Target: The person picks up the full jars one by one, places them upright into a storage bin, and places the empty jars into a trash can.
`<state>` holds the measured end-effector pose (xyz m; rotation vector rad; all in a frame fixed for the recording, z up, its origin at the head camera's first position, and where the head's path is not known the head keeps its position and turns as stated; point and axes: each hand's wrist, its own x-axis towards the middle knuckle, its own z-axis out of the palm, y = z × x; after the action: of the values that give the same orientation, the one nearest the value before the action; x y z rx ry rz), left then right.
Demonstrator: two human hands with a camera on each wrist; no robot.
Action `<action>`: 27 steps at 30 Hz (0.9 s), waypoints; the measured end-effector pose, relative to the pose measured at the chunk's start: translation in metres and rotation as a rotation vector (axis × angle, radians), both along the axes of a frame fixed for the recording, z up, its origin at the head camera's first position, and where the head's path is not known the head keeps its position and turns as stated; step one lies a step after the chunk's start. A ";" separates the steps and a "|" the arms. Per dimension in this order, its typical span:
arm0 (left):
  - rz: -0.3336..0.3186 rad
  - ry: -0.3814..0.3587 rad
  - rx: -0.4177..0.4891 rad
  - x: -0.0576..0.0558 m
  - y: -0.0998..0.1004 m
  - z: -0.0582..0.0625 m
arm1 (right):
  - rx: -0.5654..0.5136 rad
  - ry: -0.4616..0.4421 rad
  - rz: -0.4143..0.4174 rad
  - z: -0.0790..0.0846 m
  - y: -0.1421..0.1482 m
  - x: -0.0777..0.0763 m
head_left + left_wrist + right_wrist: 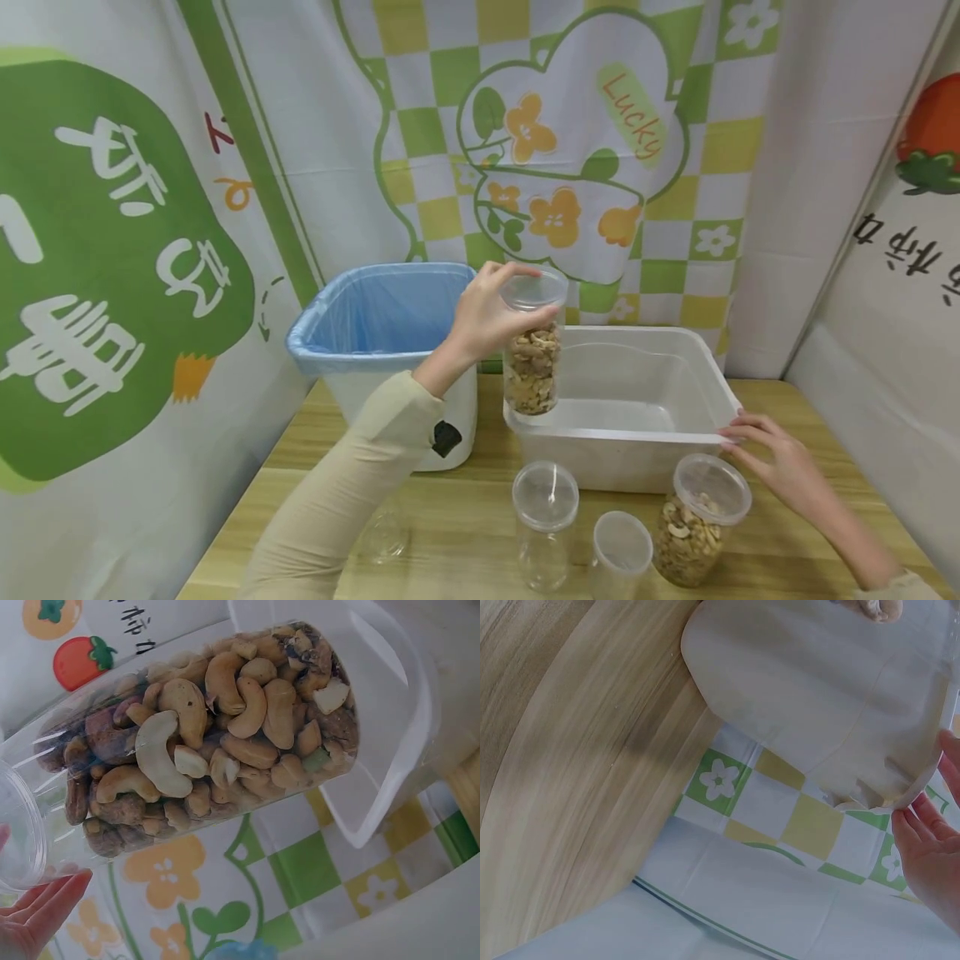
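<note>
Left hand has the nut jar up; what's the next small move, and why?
I'd probably lower the nut jar into the white bin: the left hand holds it upright by the bin's left end, the bin is open-topped, and the right hand grips its right front corner.

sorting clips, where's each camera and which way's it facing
Head: worn on the head, facing forward and down; left grip and right grip show.
Left wrist: on that wrist, facing the raised nut jar; part of the left grip shows.
Right wrist: on that wrist, facing the white tub; right grip shows at its rim.
Head and left wrist share the nut jar.
</note>
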<state>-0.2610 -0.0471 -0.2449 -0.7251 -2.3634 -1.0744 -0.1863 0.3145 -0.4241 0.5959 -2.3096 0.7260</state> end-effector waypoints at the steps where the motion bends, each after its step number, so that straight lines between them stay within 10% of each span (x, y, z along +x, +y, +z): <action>1: -0.002 -0.018 -0.006 -0.003 0.003 -0.001 | -0.001 -0.004 0.001 0.000 0.000 0.000; 14: -0.030 -0.253 -0.104 -0.042 0.033 -0.032 | 0.020 -0.019 -0.031 0.000 -0.001 -0.002; 27: -0.031 -0.312 -0.181 -0.060 0.046 -0.072 | 0.010 -0.020 -0.021 0.000 0.000 -0.001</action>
<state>-0.3208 -0.0009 -0.3174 -0.7005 -2.7515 -1.0602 -0.1872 0.3145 -0.4244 0.5708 -2.3359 0.7142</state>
